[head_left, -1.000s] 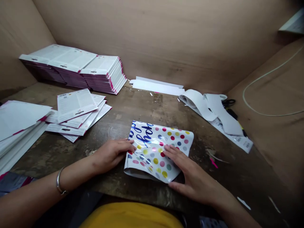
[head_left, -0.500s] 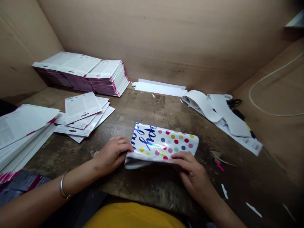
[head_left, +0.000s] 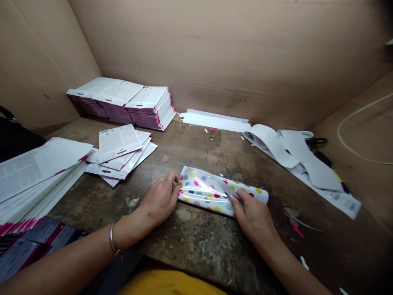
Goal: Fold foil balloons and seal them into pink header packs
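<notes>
A glossy white sheet with coloured polka dots lies folded into a narrow strip on the worn dark table, its right end rounded at the fold. My left hand is closed on its left end, thumb and fingertips at the edge. Toward its right end, my right hand pinches the upper layer, with the thumb on the near side and the fingers partly hidden. No lettering shows on the side now facing up.
Loose printed cards lie to the left, beside a leaning card stack. Bundled cards stand against the back wall. White strips lie at the back; a curled label roll and black-handled scissors are at right.
The sheet has been folded over toward me into a narrower strip, hiding its blue lettering. Both hands have moved along with the fold. The camera view has shifted slightly.
</notes>
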{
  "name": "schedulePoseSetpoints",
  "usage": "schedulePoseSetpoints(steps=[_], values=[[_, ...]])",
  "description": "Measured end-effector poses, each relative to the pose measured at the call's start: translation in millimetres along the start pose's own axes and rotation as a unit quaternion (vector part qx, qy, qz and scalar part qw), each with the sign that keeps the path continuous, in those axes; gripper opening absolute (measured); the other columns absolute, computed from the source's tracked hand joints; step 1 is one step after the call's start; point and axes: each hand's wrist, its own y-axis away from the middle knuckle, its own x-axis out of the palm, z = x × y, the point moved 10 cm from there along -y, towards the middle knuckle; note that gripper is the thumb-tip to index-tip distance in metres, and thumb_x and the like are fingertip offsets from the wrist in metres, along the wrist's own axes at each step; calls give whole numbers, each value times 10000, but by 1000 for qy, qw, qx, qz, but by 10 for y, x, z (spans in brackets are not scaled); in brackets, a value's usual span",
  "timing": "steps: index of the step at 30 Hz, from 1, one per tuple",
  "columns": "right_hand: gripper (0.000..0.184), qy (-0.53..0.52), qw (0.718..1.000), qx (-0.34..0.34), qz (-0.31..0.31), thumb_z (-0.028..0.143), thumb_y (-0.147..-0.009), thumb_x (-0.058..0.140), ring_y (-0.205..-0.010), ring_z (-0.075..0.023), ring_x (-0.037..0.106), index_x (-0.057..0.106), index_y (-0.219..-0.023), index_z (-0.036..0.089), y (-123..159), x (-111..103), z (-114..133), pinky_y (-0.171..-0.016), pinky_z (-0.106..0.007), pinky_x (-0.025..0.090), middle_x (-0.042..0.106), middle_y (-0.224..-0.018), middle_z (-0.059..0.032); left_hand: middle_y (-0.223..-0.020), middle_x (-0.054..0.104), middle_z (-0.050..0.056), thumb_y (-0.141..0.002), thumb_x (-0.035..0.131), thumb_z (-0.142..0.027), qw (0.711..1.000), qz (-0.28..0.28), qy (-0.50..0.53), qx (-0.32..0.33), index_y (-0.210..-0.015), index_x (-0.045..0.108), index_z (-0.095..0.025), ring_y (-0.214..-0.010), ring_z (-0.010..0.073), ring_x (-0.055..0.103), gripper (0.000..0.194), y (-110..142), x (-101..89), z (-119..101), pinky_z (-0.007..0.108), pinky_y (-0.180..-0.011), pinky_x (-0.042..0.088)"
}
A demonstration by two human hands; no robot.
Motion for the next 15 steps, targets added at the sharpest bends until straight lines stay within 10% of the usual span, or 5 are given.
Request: schedulePoseSetpoints(steps=[11,15], values=[[251,62,998,-18,-22,370,-906,392,-621,-233,609,560,-787,226,-26,-13,67,-527,-291,337,626,-640,-37,-1041,608,152,-875,456,-233,967,65,-233,78,-1121,628,-218,-1005,322,551,301,-118,6,-277,454,-790,457],[241,69,997,-23,-19,355,-906,412,-649,-234,627,588,-814,218,-53,-47,52,-543,-299,384,655,-675,-41,-1458,341,154,-899,403,-195,956,27,-214,198,-1218,549,-162,-1370,332,223,352,-243,76,-632,581,-1086,119]])
